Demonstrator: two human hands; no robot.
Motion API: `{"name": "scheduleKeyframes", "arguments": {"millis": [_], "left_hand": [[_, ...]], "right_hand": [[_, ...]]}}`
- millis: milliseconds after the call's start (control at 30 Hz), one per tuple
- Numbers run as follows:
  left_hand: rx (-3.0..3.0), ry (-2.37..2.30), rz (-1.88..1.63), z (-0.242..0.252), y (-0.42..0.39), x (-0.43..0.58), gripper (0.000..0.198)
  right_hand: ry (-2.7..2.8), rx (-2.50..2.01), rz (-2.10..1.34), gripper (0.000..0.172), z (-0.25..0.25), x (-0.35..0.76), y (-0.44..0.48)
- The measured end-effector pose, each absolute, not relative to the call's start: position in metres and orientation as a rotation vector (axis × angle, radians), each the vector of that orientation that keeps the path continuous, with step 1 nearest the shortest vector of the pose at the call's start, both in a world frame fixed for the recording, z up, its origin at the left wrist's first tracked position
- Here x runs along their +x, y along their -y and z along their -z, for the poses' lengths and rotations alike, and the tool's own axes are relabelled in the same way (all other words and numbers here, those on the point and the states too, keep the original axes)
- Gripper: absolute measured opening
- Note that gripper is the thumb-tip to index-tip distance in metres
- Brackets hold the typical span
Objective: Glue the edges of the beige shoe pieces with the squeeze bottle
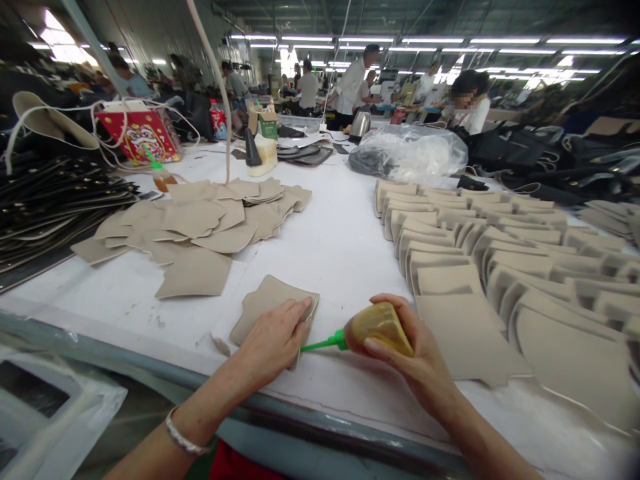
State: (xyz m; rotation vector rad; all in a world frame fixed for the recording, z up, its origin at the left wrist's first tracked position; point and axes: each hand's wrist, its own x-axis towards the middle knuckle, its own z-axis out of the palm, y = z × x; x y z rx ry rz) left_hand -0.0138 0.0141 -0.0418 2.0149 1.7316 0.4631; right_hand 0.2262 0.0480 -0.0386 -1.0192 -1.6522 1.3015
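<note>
My left hand (pixel 275 337) lies flat on a beige leather-like piece (pixel 267 300) near the table's front edge, fingers stretched toward its right edge. My right hand (pixel 407 337) is wrapped round a squeeze bottle (pixel 377 328) of yellowish-brown liquid, tilted on its side. Its thin green nozzle points left, with the tip at the piece's right edge beside my left hand; whether liquid comes out cannot be made out. A loose pile of similar beige pieces (pixel 195 220) lies beyond my left hand. On the right, several rows of curved beige pieces (pixel 465 320) overlap one another.
The white-covered table (pixel 340 247) has its front edge close to me. Black stacked pieces (pixel 45 213) lie at left, near a second green-tipped bottle (pixel 163 179) and a red box (pixel 140 133). A clear plastic bag (pixel 415 153) and a kettle (pixel 360 125) stand farther back. People work beyond.
</note>
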Motion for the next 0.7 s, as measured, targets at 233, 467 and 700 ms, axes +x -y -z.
{"name": "scheduleKeyframes", "arguments": {"millis": [233,467,700], "left_hand": [[2.007,-1.72,-0.463,0.0427,-0.0152,-0.0121,0.041],[2.009,-1.741,-0.458,0.0405,-0.0157,-0.0111,0.04],[2.022,-1.733,-0.456,0.042,-0.0172,-0.0111,0.039]], "right_hand": [[1.669,-0.974,-1.399,0.053,0.0392,0.2282,-0.0457],[1.739,-0.986,-1.192,0.052,0.0407,0.2329,-0.0505],[1.745,-0.976,-1.295,0.054,0.0426,0.2332,-0.0514]]}}
